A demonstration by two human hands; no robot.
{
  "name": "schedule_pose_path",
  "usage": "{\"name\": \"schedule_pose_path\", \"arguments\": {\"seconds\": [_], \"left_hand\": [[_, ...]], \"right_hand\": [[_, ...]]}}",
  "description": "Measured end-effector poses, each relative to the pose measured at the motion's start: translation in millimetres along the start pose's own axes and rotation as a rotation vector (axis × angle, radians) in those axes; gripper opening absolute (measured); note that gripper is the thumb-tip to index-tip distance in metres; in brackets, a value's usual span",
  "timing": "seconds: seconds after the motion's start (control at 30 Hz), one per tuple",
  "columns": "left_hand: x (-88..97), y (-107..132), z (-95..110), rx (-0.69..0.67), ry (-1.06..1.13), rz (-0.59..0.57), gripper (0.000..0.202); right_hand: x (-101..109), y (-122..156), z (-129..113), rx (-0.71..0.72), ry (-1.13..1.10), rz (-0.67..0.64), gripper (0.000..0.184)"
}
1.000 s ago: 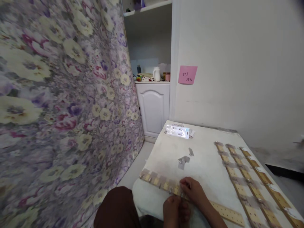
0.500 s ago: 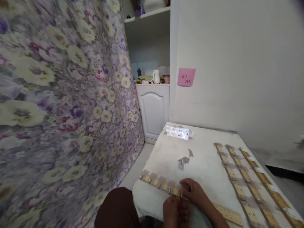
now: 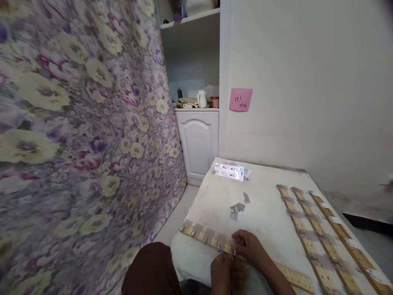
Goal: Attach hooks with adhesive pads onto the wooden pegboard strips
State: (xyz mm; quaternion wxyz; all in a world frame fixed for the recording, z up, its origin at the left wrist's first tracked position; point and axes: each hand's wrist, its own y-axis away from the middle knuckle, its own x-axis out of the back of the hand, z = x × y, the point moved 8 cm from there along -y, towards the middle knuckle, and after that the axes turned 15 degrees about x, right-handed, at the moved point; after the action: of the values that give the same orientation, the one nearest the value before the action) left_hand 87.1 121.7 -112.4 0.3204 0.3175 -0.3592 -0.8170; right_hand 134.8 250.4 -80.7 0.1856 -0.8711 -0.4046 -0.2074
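Note:
A long tan perforated strip (image 3: 202, 235) with small metal hooks taped to it lies along the near edge of the white table (image 3: 267, 217). My right hand (image 3: 249, 246) rests on that strip with its fingers curled and pinched at a small metal piece. My left hand (image 3: 225, 270) sits just below it at the table's edge, fingers closed and touching the same spot. What the fingertips hold is too small to name. Loose grey tape pieces with a hook (image 3: 236, 209) lie a little beyond the hands.
Three more perforated strips (image 3: 319, 229) run along the table's right side. A clear blister pack (image 3: 229, 171) lies at the far edge. A flowered curtain (image 3: 76, 135) hangs at the left, a white cabinet (image 3: 198, 139) behind, and a pink note (image 3: 240, 99) on the wall.
Both hands stay at the same spot on the near strip, with only slight finger movement. The view has tilted down a little.

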Motion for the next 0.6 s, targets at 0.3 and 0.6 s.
{"name": "schedule_pose_path", "arguments": {"seconds": [0.3,0.6], "left_hand": [[1.8,-7.2,-2.5,-0.019,-0.026,-0.003,0.014],[2.3,-10.5,-6.0,0.016,-0.036,-0.019,0.015]], "right_hand": [[-0.7,-5.8,1.8,-0.055,-0.118,-0.035,0.027],[-7.2,-15.3,12.2,-0.144,-0.185,-0.131,0.024]]}}
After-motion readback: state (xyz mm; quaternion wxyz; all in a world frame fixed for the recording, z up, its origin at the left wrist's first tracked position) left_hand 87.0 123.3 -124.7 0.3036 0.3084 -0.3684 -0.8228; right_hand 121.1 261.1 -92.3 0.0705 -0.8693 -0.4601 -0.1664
